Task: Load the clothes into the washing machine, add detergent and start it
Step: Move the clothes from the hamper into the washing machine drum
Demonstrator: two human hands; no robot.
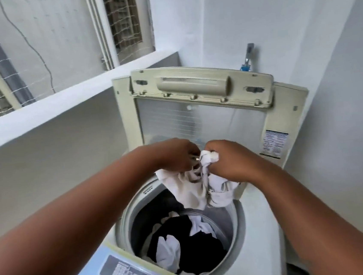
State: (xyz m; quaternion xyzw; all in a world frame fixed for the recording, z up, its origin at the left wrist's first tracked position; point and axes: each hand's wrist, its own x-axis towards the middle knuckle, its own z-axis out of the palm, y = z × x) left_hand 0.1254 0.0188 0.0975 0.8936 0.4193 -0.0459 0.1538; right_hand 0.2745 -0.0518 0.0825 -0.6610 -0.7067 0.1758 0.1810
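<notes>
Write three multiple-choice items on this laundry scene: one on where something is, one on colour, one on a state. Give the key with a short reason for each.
1. Where is the white garment that both hands hold?
A. Above the open drum
B. On the ledge by the window
C. On the control panel

2. What colours are the clothes already in the drum?
A. Red and yellow
B. Black and white
C. All green

3. How does the washing machine lid stand?
A. Shut flat
B. Raised open
C. Taken off and lying on the floor

Key:
1 A: the left hand and right hand grip it over the drum opening.
2 B: a black piece lies among white pieces.
3 B: the lid stands up behind the drum.
</notes>
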